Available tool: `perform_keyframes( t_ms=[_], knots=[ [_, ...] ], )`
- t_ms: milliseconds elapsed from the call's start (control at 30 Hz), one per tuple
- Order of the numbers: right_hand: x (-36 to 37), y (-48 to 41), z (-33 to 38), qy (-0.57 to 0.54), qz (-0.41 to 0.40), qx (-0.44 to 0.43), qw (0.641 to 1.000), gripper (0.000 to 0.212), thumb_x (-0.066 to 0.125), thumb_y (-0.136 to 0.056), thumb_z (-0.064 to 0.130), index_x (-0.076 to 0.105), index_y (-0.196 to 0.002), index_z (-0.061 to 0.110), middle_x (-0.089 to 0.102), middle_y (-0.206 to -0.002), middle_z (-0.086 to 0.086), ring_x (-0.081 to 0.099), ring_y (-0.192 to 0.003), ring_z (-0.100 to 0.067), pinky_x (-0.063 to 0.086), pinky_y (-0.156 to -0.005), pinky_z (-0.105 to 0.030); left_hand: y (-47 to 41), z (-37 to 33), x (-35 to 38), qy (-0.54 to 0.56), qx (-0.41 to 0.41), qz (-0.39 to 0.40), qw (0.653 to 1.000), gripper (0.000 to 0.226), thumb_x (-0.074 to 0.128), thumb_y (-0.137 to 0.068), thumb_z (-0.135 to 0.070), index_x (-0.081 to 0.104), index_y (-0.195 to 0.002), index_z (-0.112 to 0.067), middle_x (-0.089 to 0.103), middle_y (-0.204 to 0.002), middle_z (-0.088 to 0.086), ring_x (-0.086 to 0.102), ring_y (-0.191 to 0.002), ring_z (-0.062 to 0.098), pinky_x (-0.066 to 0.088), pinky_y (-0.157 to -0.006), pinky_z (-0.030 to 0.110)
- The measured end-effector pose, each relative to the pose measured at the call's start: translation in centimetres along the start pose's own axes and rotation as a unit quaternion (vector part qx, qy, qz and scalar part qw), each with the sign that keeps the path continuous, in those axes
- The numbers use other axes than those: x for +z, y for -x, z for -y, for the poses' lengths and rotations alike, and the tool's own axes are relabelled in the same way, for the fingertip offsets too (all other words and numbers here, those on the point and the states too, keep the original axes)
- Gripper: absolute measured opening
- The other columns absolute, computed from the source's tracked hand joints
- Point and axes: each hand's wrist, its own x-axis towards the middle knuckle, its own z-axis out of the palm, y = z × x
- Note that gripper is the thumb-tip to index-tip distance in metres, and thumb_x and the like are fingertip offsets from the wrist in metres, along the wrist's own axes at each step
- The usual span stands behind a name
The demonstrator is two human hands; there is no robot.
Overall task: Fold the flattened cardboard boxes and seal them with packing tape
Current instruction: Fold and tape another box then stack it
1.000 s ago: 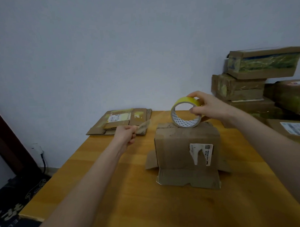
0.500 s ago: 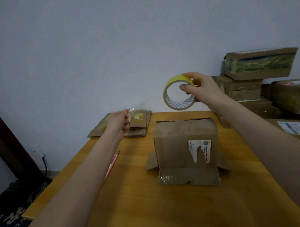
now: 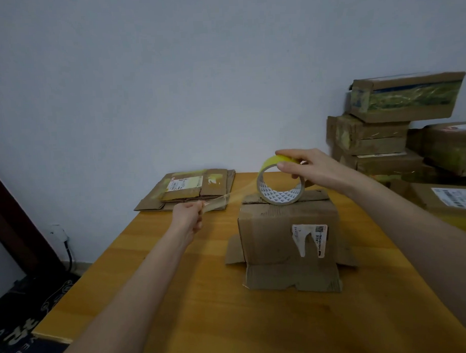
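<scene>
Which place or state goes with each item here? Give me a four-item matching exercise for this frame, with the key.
Things:
1. tape roll
2. left hand
3. flattened boxes
4. sealed boxes

Places or states:
A. stacked at the table's far right
B. lying flat at the far left, by the wall
C. resting on top of the upright box, gripped by the right hand
D. pinching the pulled-out clear tape strip

Pairs: 1-C, 2-D, 3-B, 4-A

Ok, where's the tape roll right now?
In the head view, right of centre: the tape roll sits atop the upright box, held by the right hand.
</scene>
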Motion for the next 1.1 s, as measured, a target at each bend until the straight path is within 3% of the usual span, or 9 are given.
perform_keyframes(
  t_ms=[233, 433, 533, 600, 667, 733, 833, 1000, 1100],
  knots=[
    [0.2, 0.9, -0.2, -0.057, 0.010, 0.006, 0.998, 0.041, 0.058, -0.090, 0.040, 0.053, -0.131, 0.036, 0.055, -0.102, 0.012, 0.055, -0.087, -0.008, 0.046, -0.068, -0.018, 0.9, 1.3, 0.1, -0.057, -0.022, 0.025, 0.998, 0.015, 0.049, -0.099, -0.011, 0.061, -0.093, -0.005, 0.042, -0.066, 0.002, 0.034, -0.052, 0.010, 0.028, -0.036, 0.017],
    [0.8, 1.2, -0.6, -0.064, -0.028, 0.012, 0.998, 0.039, 0.058, -0.091, 0.036, 0.054, -0.130, 0.031, 0.052, -0.087, 0.014, 0.052, -0.078, -0.004, 0.042, -0.062, -0.013, 3.5, 4.0, 3.7, -0.183, -0.044, 0.116, 0.975, 0.018, 0.043, -0.101, -0.016, 0.053, -0.086, -0.012, 0.046, -0.071, 0.003, 0.039, -0.051, 0.011, 0.033, -0.037, 0.017],
    [1.0, 1.2, -0.7, -0.058, -0.037, 0.008, 0.998, 0.041, 0.058, -0.091, 0.036, 0.053, -0.131, 0.030, 0.050, -0.088, 0.019, 0.051, -0.079, -0.001, 0.038, -0.064, -0.013, 3.9, 5.1, 5.4, -0.343, 0.056, 0.106, 0.932, 0.011, 0.040, -0.101, -0.018, 0.050, -0.103, -0.015, 0.056, -0.100, 0.004, 0.059, -0.083, 0.020, 0.051, -0.067, 0.029],
    [1.0, 1.2, -0.8, -0.057, -0.040, 0.008, 0.998, 0.041, 0.058, -0.091, 0.036, 0.053, -0.131, 0.029, 0.050, -0.088, 0.021, 0.051, -0.080, 0.000, 0.037, -0.065, -0.014, 3.2, 5.6, 5.1, -0.438, 0.122, 0.095, 0.885, 0.031, 0.044, -0.099, -0.019, 0.046, -0.130, -0.015, 0.050, -0.127, 0.012, 0.056, -0.111, 0.026, 0.047, -0.091, 0.036],
    [1.1, 1.1, -0.8, -0.051, -0.040, 0.007, 0.998, 0.042, 0.059, -0.091, 0.038, 0.053, -0.131, 0.030, 0.050, -0.088, 0.020, 0.051, -0.080, -0.001, 0.038, -0.066, -0.015, 2.6, 4.9, 4.2, -0.407, 0.156, 0.062, 0.898, 0.043, 0.047, -0.098, -0.025, 0.040, -0.139, -0.016, 0.047, -0.136, 0.013, 0.054, -0.117, 0.026, 0.047, -0.099, 0.039],
    [1.3, 1.1, -1.0, -0.049, -0.040, 0.007, 0.998, 0.042, 0.059, -0.090, 0.040, 0.053, -0.131, 0.031, 0.051, -0.090, 0.019, 0.052, -0.082, -0.002, 0.039, -0.067, -0.017, 2.9, 3.6, 3.8, -0.270, 0.171, 0.070, 0.945, 0.046, 0.042, -0.098, -0.037, 0.041, -0.140, -0.017, 0.049, -0.139, 0.009, 0.052, -0.122, 0.024, 0.044, -0.103, 0.043],
    [1.4, 1.2, -1.2, -0.051, -0.044, 0.007, 0.998, 0.041, 0.058, -0.090, 0.041, 0.053, -0.130, 0.033, 0.055, -0.096, 0.014, 0.057, -0.085, -0.010, 0.042, -0.067, -0.019, 5.8, 2.6, 4.7, -0.011, 0.012, 0.232, 0.972, 0.060, 0.033, -0.093, -0.060, 0.051, -0.133, -0.020, 0.057, -0.133, 0.005, 0.052, -0.122, 0.022, 0.041, -0.105, 0.042],
    [1.7, 1.3, -1.5, -0.063, -0.050, 0.006, 0.997, 0.039, 0.059, -0.090, 0.042, 0.053, -0.128, 0.035, 0.058, -0.102, 0.011, 0.062, -0.085, -0.015, 0.043, -0.066, -0.019, 7.0, 3.5, 5.6, 0.028, -0.070, 0.274, 0.959, 0.054, 0.036, -0.089, -0.066, 0.055, -0.123, -0.030, 0.065, -0.118, 0.003, 0.061, -0.104, 0.019, 0.052, -0.078, 0.035],
    [1.9, 1.5, -1.3, -0.064, -0.056, 0.009, 0.996, 0.040, 0.059, -0.089, 0.042, 0.053, -0.128, 0.036, 0.058, -0.103, 0.011, 0.063, -0.083, -0.015, 0.043, -0.066, -0.018, 6.7, 2.8, 4.9, -0.038, -0.049, 0.274, 0.960, 0.086, 0.044, -0.074, -0.079, 0.038, -0.142, -0.025, 0.046, -0.144, 0.008, 0.049, -0.125, 0.024, 0.044, -0.100, 0.045]
  ],
)
